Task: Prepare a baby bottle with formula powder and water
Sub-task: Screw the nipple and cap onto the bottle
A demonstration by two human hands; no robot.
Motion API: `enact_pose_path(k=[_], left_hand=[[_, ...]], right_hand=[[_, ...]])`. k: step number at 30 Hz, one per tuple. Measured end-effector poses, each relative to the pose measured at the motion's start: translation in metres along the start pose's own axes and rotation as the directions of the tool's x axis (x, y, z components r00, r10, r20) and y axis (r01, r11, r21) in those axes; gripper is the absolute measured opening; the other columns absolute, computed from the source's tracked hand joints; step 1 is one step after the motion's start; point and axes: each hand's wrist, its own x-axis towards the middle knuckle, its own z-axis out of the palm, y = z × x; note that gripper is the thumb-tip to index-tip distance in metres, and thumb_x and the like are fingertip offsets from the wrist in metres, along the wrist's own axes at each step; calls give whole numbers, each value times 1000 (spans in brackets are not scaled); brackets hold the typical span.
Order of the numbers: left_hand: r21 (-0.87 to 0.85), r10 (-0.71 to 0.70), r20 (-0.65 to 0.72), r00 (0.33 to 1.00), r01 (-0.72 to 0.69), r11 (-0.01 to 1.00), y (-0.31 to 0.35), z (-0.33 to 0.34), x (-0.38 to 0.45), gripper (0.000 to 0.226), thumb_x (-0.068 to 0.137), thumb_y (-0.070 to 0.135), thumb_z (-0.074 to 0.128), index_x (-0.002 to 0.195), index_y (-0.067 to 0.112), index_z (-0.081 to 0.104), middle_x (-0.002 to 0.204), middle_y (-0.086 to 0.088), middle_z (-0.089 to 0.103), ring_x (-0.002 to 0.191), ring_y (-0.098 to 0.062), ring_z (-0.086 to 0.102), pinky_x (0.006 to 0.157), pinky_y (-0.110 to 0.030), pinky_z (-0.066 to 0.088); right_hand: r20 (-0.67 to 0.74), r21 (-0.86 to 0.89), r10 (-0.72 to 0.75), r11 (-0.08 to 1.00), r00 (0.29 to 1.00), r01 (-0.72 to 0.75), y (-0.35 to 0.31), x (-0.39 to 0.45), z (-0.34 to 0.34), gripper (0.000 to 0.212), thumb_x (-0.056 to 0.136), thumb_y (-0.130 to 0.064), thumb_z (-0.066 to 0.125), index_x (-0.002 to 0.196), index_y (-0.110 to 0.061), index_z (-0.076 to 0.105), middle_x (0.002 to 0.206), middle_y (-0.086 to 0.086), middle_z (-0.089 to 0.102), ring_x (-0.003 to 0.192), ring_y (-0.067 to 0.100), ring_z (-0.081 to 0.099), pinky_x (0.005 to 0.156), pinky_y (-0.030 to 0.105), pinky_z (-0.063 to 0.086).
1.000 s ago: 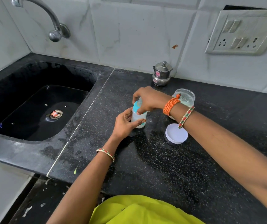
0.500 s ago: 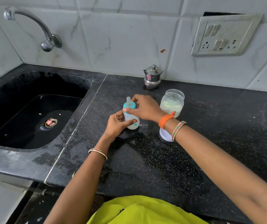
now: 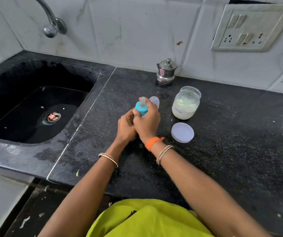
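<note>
— Why both hands on the bottle [image 3: 141, 106]?
— Left hand [image 3: 126, 128] grips its body above the counter [image 3: 240, 151]; right hand [image 3: 146, 122] wraps the blue collar, probably tightening. Powder jar [image 3: 186, 103] stands open beside.

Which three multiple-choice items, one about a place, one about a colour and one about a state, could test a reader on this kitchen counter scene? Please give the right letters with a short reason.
1. Where does the loose white lid lie?
A. in the sink
B. on the counter, in front of the powder jar
C. on the jar

2. What colour is the collar of the baby bottle?
A. blue
B. red
C. yellow

3. How is the powder jar?
A. closed
B. tipped over
C. open and upright

Answers: 1 B, the lid lies flat on the black counter; 2 A, the ring under the teat is blue; 3 C, its mouth is uncovered.
</note>
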Motion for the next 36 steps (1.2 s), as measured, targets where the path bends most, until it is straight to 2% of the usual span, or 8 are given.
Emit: enact_pose_path(k=[3, 9, 12, 16, 22, 24, 30, 36], left_hand=[[24, -4, -94, 996, 6, 1000, 3, 5, -3, 21, 90, 4, 56, 99, 22, 61, 86, 10, 67, 70, 8, 60, 65, -18, 51], [-81, -147, 357, 922, 187, 979, 10, -23, 23, 49, 76, -15, 65, 121, -2, 52, 96, 5, 71, 88, -2, 68, 79, -18, 53], [-13, -114, 298, 948, 124, 992, 9, -21, 23, 49, 76, -9, 68, 121, 1, 53, 101, 2, 69, 92, -4, 67, 86, -22, 53], [-12, 32, 41, 999, -32, 999, 3, -4, 3, 40, 79, 3, 66, 119, 8, 59, 109, -4, 69, 104, -15, 66, 90, -29, 53], [-85, -83, 38, 996, 86, 993, 4, -1, 11, 60, 72, -7, 74, 128, -1, 52, 120, -11, 64, 109, -15, 63, 98, -31, 49], [-79, -99, 25, 995, 101, 992, 1, 0, 12, 63, 72, -4, 75, 129, 1, 50, 123, -10, 63, 111, -13, 62, 99, -31, 48], [-74, -124, 25, 992, 126, 989, 1, -1, 13, 64, 72, -4, 75, 130, 2, 49, 123, -7, 62, 110, -9, 62, 98, -26, 49], [-74, -137, 39, 990, 140, 987, 1, -2, 13, 64, 73, -3, 74, 131, 3, 48, 124, -4, 60, 112, -9, 60, 99, -23, 47]], right_hand=[[-62, 10, -9, 1000, 998, 9, -6, -5, 8, 42, 77, -10, 67, 119, -16, 61, 113, 3, 61, 110, 22, 56, 97, 31, 44], [623, 68, -87, 996, 777, 56, 9, 46, -49, 45, 84, -4, 67, 128, -6, 55, 121, 2, 59, 109, 9, 53, 98, 14, 37], [398, -154, -126, 967, 909, 202, 10, 38, -42, 44, 83, -15, 69, 125, -16, 58, 124, 0, 63, 122, 15, 48, 119, 42, 4], [3, -118, -172, 978, 985, 171, 4, -2, -16, 41, 81, -13, 68, 121, -13, 61, 113, 5, 68, 111, 11, 47, 119, 45, 10], [-62, 334, 29, 943, 998, -6, 15, 39, -29, 35, 92, -25, 54, 125, -16, 56, 116, 7, 65, 102, 12, 61, 90, 24, 49], [-102, 142, 9, 990, 995, 6, 23, 64, -31, 41, 91, -10, 50, 132, -17, 51, 128, 10, 55, 110, 16, 56, 94, 25, 45], [411, -420, -63, 872, 909, 251, 59, 93, -24, 34, 82, -20, 59, 116, -18, 62, 120, 10, 57, 109, 27, 56, 88, 32, 44], [-38, -128, -266, 957, 963, 259, 9, 86, -42, 43, 79, -28, 71, 110, -8, 50, 97, 3, 62, 80, 15, 57, 66, 21, 42]])
